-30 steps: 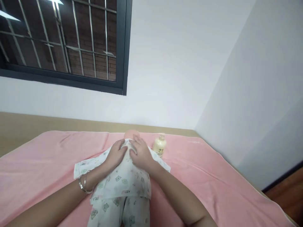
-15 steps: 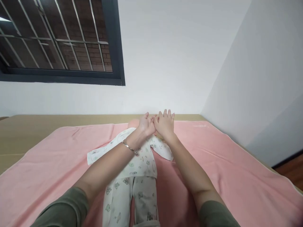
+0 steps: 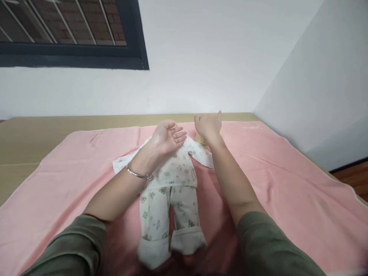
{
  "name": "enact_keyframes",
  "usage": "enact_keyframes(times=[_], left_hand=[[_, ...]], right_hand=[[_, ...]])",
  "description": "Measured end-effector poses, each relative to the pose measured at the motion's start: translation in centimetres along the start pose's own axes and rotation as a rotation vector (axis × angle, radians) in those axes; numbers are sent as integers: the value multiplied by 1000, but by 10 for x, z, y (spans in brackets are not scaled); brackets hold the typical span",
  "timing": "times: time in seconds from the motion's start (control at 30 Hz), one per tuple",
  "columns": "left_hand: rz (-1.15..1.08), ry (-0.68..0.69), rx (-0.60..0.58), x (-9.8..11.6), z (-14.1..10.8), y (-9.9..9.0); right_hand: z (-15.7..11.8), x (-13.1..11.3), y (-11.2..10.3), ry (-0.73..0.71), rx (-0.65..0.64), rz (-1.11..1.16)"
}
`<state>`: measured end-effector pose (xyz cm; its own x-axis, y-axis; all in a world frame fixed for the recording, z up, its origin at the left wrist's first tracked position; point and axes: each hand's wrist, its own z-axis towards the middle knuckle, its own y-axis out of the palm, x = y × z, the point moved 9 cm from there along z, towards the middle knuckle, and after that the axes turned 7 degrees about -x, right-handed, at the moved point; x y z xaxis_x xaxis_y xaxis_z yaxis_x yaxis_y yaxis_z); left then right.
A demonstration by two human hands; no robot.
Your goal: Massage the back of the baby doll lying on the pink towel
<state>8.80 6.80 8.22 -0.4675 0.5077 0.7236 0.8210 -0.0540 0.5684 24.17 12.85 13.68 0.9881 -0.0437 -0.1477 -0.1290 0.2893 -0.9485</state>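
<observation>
A doll in a white printed top (image 3: pixel 179 168) and matching trousers (image 3: pixel 184 207) lies on its back on a pink sheet (image 3: pixel 276 172). Little of its head (image 3: pixel 172 122) shows behind my left hand (image 3: pixel 168 138). That hand is open above the doll's chest, palm up, fingers stretched to the right, holding nothing. My right hand (image 3: pixel 209 125) is closed beyond the doll's sleeve (image 3: pixel 201 154), with its fingers curled and mostly hidden. Just below it shows part of a small tan printed object (image 3: pixel 201 140); whether the fingers grip it is unclear.
Beneath the sheet lies a tan wooden surface (image 3: pixel 43 134), running up to a white wall (image 3: pixel 201 57). A dark-framed window (image 3: pixel 132 38) with metal bars sits at the upper left. Another wall (image 3: pixel 330 96) borders the right side.
My hands, touching before, are apart. The left moved left and lies palm up; the right shifted right and its spread fingers curled. The view has tilted down, showing the trouser cuffs.
</observation>
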Motion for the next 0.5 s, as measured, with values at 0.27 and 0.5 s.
enact_keyframes(times=[0.27, 0.5], left_hand=[[11, 111, -77, 34, -54, -31], [4, 217, -178, 52, -76, -25]], right_hand=[[1, 1, 1, 90, -35, 12], [1, 0, -1, 87, -73, -8]])
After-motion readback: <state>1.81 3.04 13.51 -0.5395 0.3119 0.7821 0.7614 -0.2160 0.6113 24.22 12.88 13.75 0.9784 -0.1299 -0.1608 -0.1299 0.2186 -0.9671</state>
